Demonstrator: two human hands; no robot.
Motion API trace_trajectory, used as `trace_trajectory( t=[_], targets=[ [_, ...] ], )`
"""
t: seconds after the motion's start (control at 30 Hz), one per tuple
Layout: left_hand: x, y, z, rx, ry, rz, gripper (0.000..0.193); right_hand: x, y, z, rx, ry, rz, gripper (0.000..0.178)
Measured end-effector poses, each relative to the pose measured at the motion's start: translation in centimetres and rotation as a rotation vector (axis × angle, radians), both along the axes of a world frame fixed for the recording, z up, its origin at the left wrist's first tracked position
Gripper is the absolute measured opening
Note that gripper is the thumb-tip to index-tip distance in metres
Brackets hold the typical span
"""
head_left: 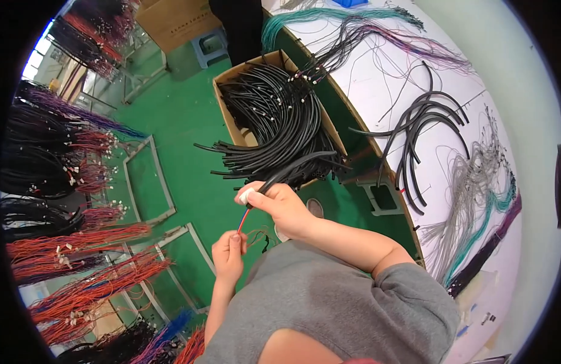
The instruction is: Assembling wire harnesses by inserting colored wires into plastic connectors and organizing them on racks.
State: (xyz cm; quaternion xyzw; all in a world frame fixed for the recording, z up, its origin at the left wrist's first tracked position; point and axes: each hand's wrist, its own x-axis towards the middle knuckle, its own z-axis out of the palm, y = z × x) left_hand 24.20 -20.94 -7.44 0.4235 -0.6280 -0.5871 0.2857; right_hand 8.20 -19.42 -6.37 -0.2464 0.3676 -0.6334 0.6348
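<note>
My right hand [280,209] is closed around the end of a black tube [298,162], whose far end stretches toward a carton. A small white piece [246,195] shows at that thumb's tip; I cannot tell whether it is worn or held. From the tube's near end run red and blue wires [243,219]. Below it, my left hand [228,255] pinches these wires between thumb and fingers. Thin loose wire ends [256,233] hang beside the left hand. Directly ahead stands the open carton [227,115], heaped with bent black tubes [274,115] bearing small white connectors.
On the right, a white table [365,67] carries curved black tubes [423,133], grey wires [468,188] and teal wires [347,15]. At left, metal racks [156,176] hold wire bundles [92,291]. A stool [377,197] stands by the table, a person's dark-clothed leg [241,27] at the far side.
</note>
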Motion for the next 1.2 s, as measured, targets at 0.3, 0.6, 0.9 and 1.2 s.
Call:
trace_trajectory(
  t=[0.3, 0.6, 0.9, 1.2],
  targets=[
    [0.2, 0.5, -0.6, -0.022, -0.025, -0.014, 0.024, -0.7, 0.4, -0.2, -0.032, 0.035, -0.006, 0.020],
    [0.0, 0.4, -0.1, -0.108, -0.073, 0.014, 0.027, -0.4, 0.4, 0.0, -0.072, 0.091, 0.027, 0.021],
    [-0.9, 0.0, 0.7, 0.352, 0.105, 0.120, 0.031, 2.2, 0.8, -2.4, 0.076, 0.110, 0.384, 0.028],
    [15.5, 2.3, 2.0, 0.273, -0.084, 0.129, 0.032, -8.7, 1.9, -9.8, 0.210, -1.279, -0.184, 0.031]
  ],
)
